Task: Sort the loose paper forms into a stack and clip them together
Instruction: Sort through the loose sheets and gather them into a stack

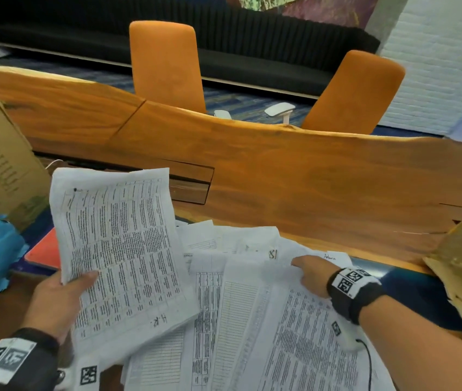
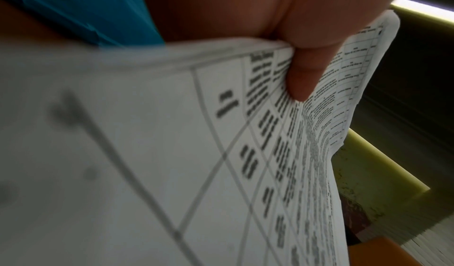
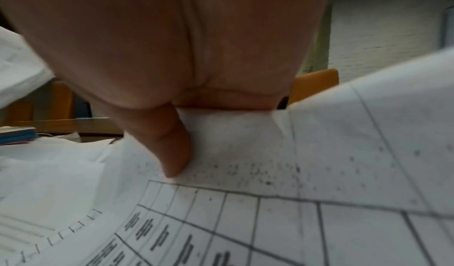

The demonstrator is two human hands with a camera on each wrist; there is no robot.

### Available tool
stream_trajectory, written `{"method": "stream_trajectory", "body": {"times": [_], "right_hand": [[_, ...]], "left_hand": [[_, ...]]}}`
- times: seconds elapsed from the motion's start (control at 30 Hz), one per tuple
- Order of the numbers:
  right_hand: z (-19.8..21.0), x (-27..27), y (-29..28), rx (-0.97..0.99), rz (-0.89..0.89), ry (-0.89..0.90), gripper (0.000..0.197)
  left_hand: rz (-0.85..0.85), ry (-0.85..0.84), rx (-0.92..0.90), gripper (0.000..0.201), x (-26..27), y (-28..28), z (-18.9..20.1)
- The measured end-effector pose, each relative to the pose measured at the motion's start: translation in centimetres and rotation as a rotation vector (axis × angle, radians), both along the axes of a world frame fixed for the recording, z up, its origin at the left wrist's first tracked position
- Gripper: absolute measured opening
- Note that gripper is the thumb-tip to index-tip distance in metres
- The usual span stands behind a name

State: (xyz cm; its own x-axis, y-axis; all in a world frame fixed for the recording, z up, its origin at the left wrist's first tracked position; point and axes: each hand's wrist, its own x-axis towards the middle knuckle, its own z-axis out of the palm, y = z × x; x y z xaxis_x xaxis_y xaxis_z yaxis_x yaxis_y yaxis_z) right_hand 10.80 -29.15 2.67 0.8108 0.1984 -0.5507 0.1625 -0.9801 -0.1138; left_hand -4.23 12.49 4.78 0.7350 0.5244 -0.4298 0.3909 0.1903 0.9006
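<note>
The left hand (image 1: 55, 300) holds a gathered stack of printed forms (image 1: 120, 249) lifted off the desk (image 1: 308, 187) and tilted up toward the person. Keeping it raised likely leaves the spread below free to search, with the collected sheets kept apart from the unsorted ones. The thumb (image 2: 304, 75) lies across the printed face near the lower left edge, with the other fingers presumably curled behind the stack; the left wrist view shows several sheet edges pinched together there.

The loose forms (image 1: 238, 306) lie fanned and overlapping on the desk in front of the person, just right of the held stack and partly under it. The right hand (image 1: 313, 273) reaches palm-down over them at their far right side, and its thumb (image 3: 172, 149) presses on a gridded sheet. The remaining fingers are hidden, so whether it pinches that sheet or merely pins it is hard to say. No clip is visible in any view.
</note>
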Motion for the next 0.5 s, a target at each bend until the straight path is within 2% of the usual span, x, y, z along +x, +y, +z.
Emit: {"method": "stream_trajectory", "body": {"times": [0.07,0.17,0.23,0.33,0.43,0.5], "right_hand": [[0.6,0.3,-0.6,-0.067,-0.021,0.01,0.053],[1.2,1.7,-1.9,-0.117,-0.078,-0.001,0.046],[0.8,2.8,-2.7,-0.079,-0.111,-0.005,0.036],[0.4,2.9,-1.0,0.006,-0.045,0.024,0.015],[-0.3,2.0,2.6,0.099,0.034,0.06,0.026],[-1.5,1.7,4.2,0.08,0.048,0.032,0.032]], "left_hand": [[0.001,0.01,-0.002,0.019,0.0,-0.3,-0.1],[-0.001,0.007,0.023,0.018,-0.2,-0.9,-0.1],[-0.001,-0.006,0.066,0.018,-0.4,-1.2,-0.3],[0.021,-0.007,0.09,0.02,-0.6,-1.7,-0.5],[0.042,-0.004,0.095,0.02,-0.8,-2.1,-0.6],[0.055,-0.002,0.094,0.022,-0.9,-2.3,-0.8]]}}
